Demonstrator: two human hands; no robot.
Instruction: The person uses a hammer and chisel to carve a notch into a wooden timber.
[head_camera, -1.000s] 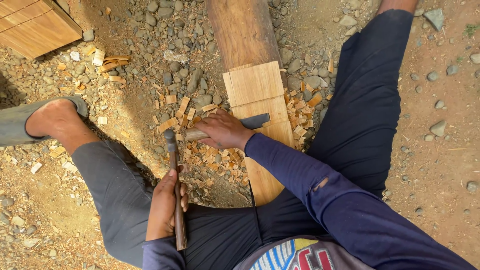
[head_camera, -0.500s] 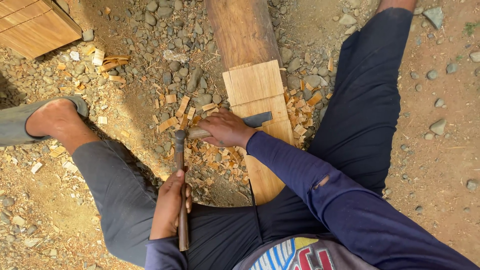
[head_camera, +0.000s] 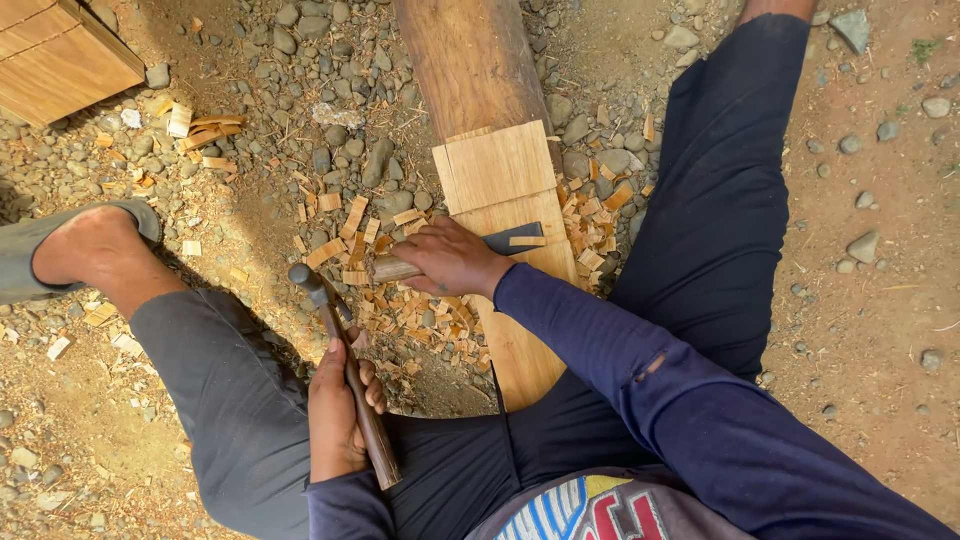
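Here the dark flat-bladed chisel (head_camera: 490, 245), gripped in the right hand (head_camera: 450, 262) across the pale shaved face of the long wooden log (head_camera: 515, 200), is best kept steady while the brown-handled hammer (head_camera: 345, 365), clenched in the left hand (head_camera: 335, 415), is brought squarely onto its butt.

The log (head_camera: 470, 60) was reddish brown, its cut face (head_camera: 505, 200) pale tan. Orange-tan chips (head_camera: 420, 310) lay on grey pebbles (head_camera: 330, 40) and brown dirt. The hammer (head_camera: 345, 370) was dark brown, the trousers (head_camera: 730, 200) navy, the sandal (head_camera: 30, 260) grey
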